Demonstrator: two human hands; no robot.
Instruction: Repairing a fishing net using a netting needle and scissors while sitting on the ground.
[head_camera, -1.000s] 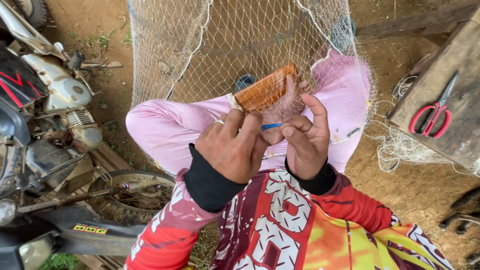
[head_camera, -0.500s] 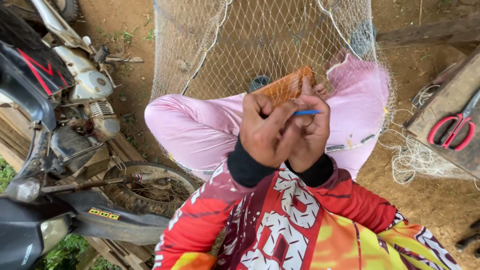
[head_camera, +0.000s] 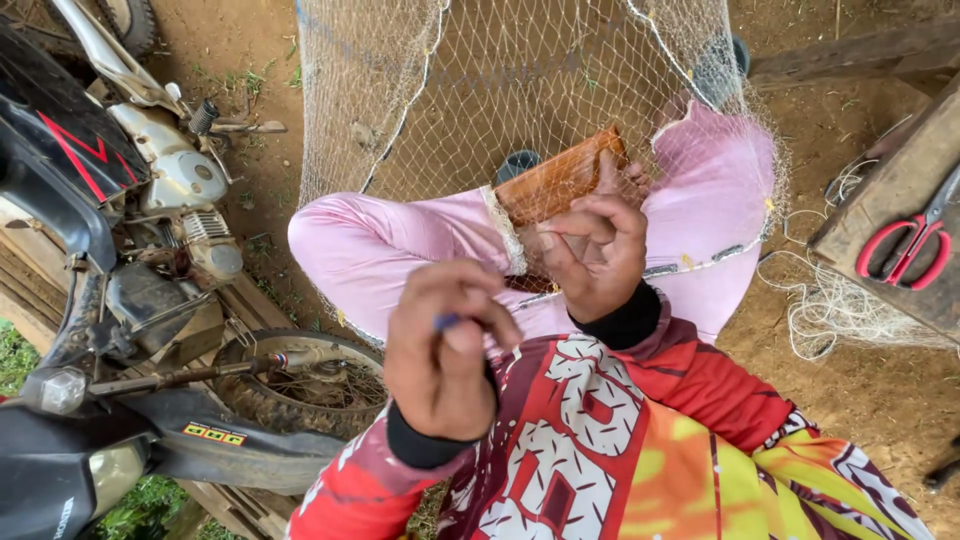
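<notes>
Head view: I log positions relative to the brown board (head_camera: 560, 180).
Right hand (head_camera: 592, 255): closed on the board's near end — net (head_camera: 480, 90) behind it.
Left hand (head_camera: 445, 350): nearer me, pinching a blue needle (head_camera: 446, 322).
Scissors (head_camera: 905, 243): far right.

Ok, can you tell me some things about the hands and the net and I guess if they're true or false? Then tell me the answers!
1. The left hand pinches something small and blue. True.
2. The right hand holds the red scissors. False: the scissors lie on a wooden board off to the right, and the right hand is at a flat orange-brown piece by the net.
3. The net hangs over pink trousers. True.
4. A bicycle stands on the left. False: it is a motorbike.
5. Both hands touch each other. False: they are apart, the left one nearer the camera.
</notes>
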